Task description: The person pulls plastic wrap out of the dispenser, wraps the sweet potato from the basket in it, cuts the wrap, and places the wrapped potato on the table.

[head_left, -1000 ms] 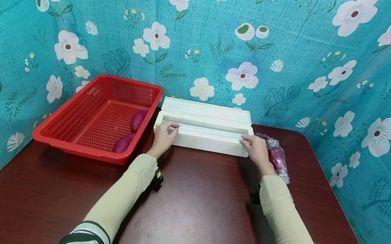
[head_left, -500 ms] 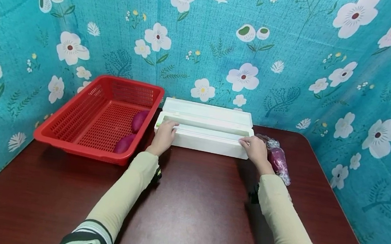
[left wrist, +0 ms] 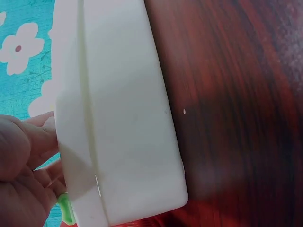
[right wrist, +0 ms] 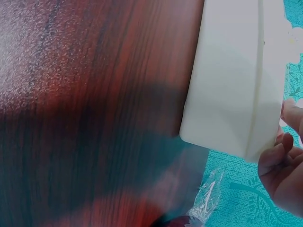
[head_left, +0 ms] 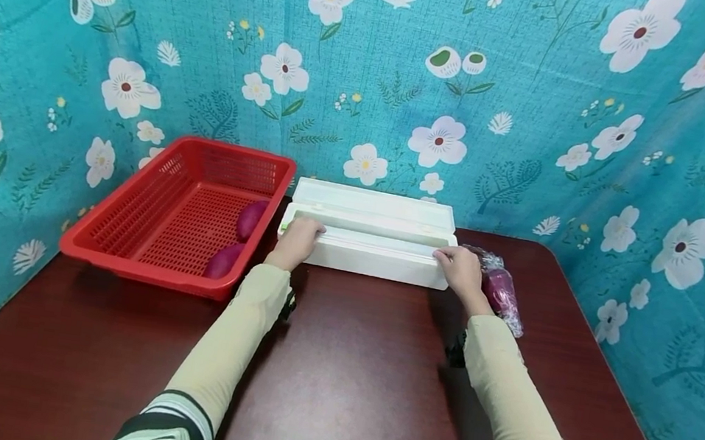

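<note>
So I've got both hands at the front rim of a long white plastic-looking box [head_left: 380, 263], which sits lengthwise by the far edge of the dark red-brown wood-grain table [head_left: 358, 377]. My left hand [head_left: 296, 242] is at its left end and my right hand [head_left: 461, 270] at its right end. My guess is that going wide like this stops the box skewing or tipping when one end gets pushed.

Fingers on both sides are curled over towards the inside, and the thumb and a finger of the right come close together. Honestly can't tell if I'm pinching the rim, something thin along it, or just resting there, since the wrist views lose the fingertips behind the box. There's a small bright green piece [left wrist: 65, 208] by my left fingers too, no idea what it does.

The white lid [head_left: 374, 204] is up and tilted back toward the far edge, so it's out of my fingers' way.

The red slotted plastic basket [head_left: 139, 269] is near the far left corner, with two smooth purple rounded items [head_left: 250, 220] along its right wall, probably handy for my left. A purple item in clear plastic wrap [head_left: 502, 293] lies just past the box's right end, which I'd call sensible: separate from the bare ones.
</note>
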A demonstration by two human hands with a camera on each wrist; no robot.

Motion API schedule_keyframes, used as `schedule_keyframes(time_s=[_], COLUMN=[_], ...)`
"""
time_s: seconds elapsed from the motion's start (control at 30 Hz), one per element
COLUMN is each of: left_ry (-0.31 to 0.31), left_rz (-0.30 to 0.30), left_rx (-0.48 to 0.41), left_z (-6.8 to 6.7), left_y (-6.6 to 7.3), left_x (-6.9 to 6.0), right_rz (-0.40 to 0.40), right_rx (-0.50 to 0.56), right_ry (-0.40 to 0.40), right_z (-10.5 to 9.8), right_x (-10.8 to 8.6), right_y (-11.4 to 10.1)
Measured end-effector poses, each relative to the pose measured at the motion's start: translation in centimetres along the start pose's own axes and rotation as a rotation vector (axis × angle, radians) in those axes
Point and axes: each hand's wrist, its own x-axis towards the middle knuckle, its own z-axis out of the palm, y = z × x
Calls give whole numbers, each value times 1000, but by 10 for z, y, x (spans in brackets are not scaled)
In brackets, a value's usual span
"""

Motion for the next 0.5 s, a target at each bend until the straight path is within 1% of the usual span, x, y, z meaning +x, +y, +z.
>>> schedule_keyframes(time_s=[0.07,0.2,0.37,0.5], left_ry=[-3,18,50,65], left_rz=[-32,-104,-159,-204], left_rx=[-37,-80,-104,-157], left_z=[-1,-1,0,2], left_y=[0,-1,0,-1], left_x=[1,4,6,6], right_rz=[7,11,8,35], right_rx=[0,0,1,17], right_ry=[1,7,17,38], right_z=[0,-1,0,2], right_x=[0,0,1,3], right_y=[0,-1,-1,-1])
